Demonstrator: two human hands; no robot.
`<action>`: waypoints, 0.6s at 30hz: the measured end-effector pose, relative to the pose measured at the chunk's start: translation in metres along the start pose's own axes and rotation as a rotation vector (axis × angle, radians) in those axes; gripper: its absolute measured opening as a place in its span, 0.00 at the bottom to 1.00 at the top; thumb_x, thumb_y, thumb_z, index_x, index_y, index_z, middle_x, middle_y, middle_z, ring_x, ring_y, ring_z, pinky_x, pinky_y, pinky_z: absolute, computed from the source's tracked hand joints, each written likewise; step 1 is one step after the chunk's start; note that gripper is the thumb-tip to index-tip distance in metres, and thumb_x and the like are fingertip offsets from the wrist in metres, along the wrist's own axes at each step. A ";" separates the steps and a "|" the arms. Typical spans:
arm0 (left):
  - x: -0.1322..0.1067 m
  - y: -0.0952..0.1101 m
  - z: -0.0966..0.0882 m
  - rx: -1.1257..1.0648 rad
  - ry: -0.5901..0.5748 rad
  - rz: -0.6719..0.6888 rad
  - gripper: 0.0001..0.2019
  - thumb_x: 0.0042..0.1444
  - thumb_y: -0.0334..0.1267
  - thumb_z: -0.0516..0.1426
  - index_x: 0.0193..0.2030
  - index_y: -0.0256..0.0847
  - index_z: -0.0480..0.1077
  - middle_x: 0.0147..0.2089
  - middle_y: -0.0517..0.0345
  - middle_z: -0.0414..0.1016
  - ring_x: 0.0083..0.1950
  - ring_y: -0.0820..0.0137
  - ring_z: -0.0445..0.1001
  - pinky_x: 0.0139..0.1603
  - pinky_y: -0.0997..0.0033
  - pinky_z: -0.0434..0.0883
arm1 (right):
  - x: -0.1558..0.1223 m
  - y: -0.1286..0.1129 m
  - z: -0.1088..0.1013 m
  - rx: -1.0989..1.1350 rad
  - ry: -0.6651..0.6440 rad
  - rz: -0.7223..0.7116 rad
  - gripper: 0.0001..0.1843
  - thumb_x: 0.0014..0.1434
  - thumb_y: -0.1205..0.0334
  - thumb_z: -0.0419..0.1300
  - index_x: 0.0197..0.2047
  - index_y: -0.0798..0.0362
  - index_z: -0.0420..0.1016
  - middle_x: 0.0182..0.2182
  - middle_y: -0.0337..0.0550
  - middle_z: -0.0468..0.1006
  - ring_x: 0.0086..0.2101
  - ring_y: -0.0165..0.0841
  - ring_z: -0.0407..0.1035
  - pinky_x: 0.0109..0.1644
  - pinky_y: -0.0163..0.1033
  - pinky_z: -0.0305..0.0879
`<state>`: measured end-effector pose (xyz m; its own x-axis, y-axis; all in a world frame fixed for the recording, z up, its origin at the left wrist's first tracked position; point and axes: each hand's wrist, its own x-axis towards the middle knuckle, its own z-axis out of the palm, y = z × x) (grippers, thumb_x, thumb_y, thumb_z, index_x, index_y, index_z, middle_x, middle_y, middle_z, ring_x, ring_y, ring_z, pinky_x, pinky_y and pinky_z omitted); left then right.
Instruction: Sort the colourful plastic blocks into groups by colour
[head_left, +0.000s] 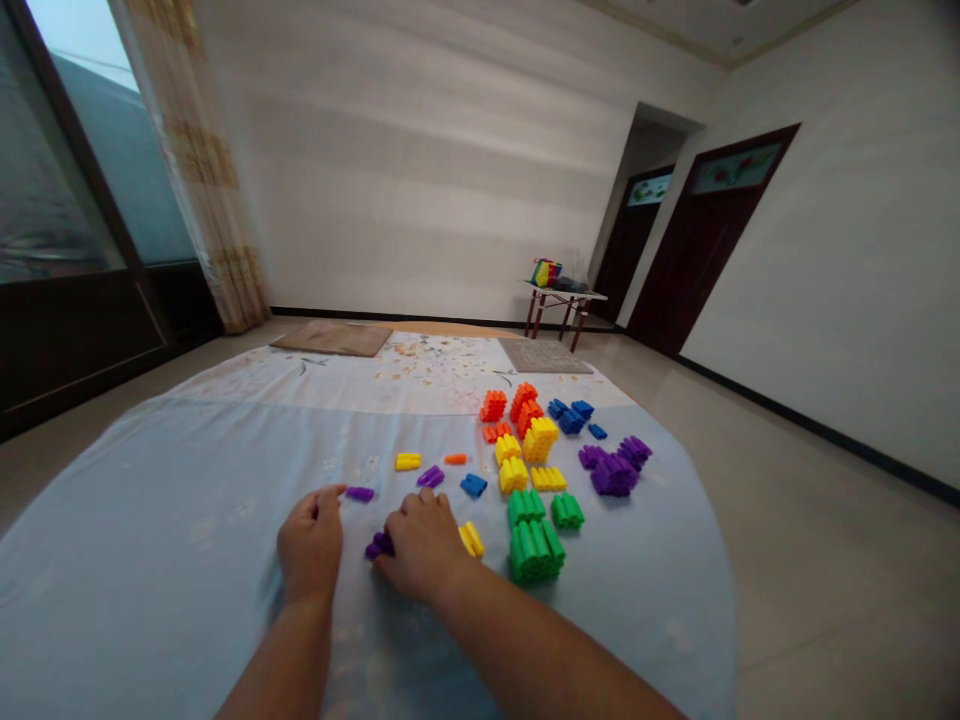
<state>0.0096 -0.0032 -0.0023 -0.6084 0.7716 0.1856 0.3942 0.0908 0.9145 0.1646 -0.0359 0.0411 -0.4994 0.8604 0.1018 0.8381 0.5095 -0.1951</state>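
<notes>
My left hand [311,540] is closed, its thumb and forefinger pinched at the left end of a single purple plastic building block [361,494]. My right hand [424,545] curls over a joined group of purple blocks [380,545] on the cloth; its fingers hide part of them. Just right of that hand lies a yellow pair [472,539]. Beyond the hands are another purple piece [430,477], a yellow piece [408,461], a single orange block [455,459] and a blue piece [473,485].
Sorted stacks stand to the right: green [537,550], yellow [540,440], orange [525,405], blue [571,418] and purple [615,474]. A pale cloth [187,520] covers the rounded table. Two mats [334,338] lie at its far side. A small side table [566,295] stands behind.
</notes>
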 end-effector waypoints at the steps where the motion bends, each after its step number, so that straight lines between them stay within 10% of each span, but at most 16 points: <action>1: 0.000 0.000 0.000 0.001 -0.003 -0.005 0.19 0.50 0.49 0.48 0.36 0.40 0.75 0.34 0.53 0.76 0.39 0.62 0.72 0.41 0.65 0.66 | 0.001 -0.001 0.000 -0.017 0.008 -0.031 0.19 0.56 0.50 0.57 0.44 0.56 0.74 0.44 0.53 0.74 0.49 0.47 0.63 0.50 0.52 0.60; 7: 0.002 0.003 -0.001 0.039 -0.019 -0.042 0.19 0.50 0.49 0.48 0.37 0.41 0.74 0.37 0.53 0.76 0.41 0.61 0.71 0.43 0.64 0.65 | 0.016 -0.003 -0.008 -0.054 -0.073 -0.142 0.17 0.56 0.57 0.54 0.46 0.55 0.73 0.41 0.52 0.77 0.45 0.44 0.69 0.49 0.52 0.63; 18: -0.009 0.009 0.003 -0.071 -0.101 0.087 0.22 0.52 0.52 0.47 0.38 0.39 0.74 0.38 0.51 0.76 0.43 0.62 0.72 0.47 0.62 0.68 | 0.067 0.042 -0.032 0.721 -0.095 0.306 0.24 0.49 0.59 0.63 0.50 0.55 0.70 0.36 0.45 0.80 0.33 0.33 0.74 0.32 0.35 0.70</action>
<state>0.0204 -0.0074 0.0032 -0.5008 0.8341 0.2311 0.3902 -0.0208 0.9205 0.1737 0.0432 0.0706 -0.3133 0.9398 -0.1362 0.6083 0.0885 -0.7888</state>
